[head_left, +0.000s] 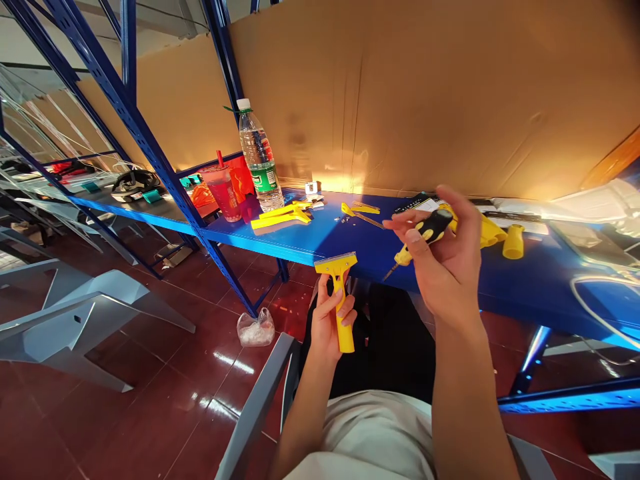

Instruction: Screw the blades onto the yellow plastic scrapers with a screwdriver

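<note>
My left hand [333, 317] is wrapped round the handle of a yellow scraper [345, 337], held upright before the table's front edge. Its wide head carries a thin metal blade and two screws facing me. In my right hand [445, 267] is a screwdriver [431, 228] with a black and yellow handle, its shaft pointing down and left, apart from the scraper. Some fingers of that hand are raised off the handle. On the blue table [320, 230] behind lie yellow scraper parts [360, 209] with tiny bits, likely screws, beside them.
More yellow scraper pieces [283, 215] lie near a water bottle [260, 160] and a red drink cup [225, 190]. At right are a yellow tube-like piece [513, 241] and a white cable [590, 300]. A cardboard wall [425, 93] stands behind; a blue post [165, 167] rises at left.
</note>
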Available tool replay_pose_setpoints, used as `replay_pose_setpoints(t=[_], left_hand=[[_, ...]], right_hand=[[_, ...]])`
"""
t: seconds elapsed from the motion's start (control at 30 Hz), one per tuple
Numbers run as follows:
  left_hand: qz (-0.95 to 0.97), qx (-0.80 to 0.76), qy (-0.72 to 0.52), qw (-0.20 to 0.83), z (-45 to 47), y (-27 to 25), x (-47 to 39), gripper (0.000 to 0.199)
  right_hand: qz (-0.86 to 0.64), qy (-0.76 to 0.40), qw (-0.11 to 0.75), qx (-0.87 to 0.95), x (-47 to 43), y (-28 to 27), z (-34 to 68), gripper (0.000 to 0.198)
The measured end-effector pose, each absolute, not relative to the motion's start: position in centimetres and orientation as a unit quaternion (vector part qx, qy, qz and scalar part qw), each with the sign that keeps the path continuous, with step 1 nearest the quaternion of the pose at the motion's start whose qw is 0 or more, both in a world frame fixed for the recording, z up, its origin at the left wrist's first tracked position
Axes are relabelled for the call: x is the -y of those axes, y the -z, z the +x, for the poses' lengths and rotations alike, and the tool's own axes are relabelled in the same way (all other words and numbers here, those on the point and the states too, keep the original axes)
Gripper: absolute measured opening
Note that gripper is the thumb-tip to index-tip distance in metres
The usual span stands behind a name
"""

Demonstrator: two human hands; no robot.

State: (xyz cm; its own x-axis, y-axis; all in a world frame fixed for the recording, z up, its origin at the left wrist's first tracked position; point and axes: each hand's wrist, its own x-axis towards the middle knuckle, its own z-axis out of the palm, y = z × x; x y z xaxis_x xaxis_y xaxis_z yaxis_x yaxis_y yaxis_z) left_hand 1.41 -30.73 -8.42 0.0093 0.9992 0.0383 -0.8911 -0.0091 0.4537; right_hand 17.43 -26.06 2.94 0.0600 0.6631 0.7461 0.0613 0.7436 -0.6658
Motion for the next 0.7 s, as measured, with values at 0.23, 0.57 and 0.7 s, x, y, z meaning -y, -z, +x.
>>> replay_pose_setpoints(t=[0.23,0.57,0.7], left_hand=[[0.202,-0.180,-0.688,0.674,1.9,8.7,30.6,0.059],[0.200,-0.159,-0.680,0.687,2.0,9.2,30.5,0.060],[0.202,-0.163,-0.681,0.685,1.9,9.4,30.4,0.060]], right_hand=[[-0.258,-0.220,0.696,0.632,26.8,-3.1,16.0,0.041],[-0.246,-0.188,0.776,0.550,26.8,-2.5,15.6,0.047],[-0.287,-0.190,0.748,0.567,26.6,-1.9,15.4,0.046]])
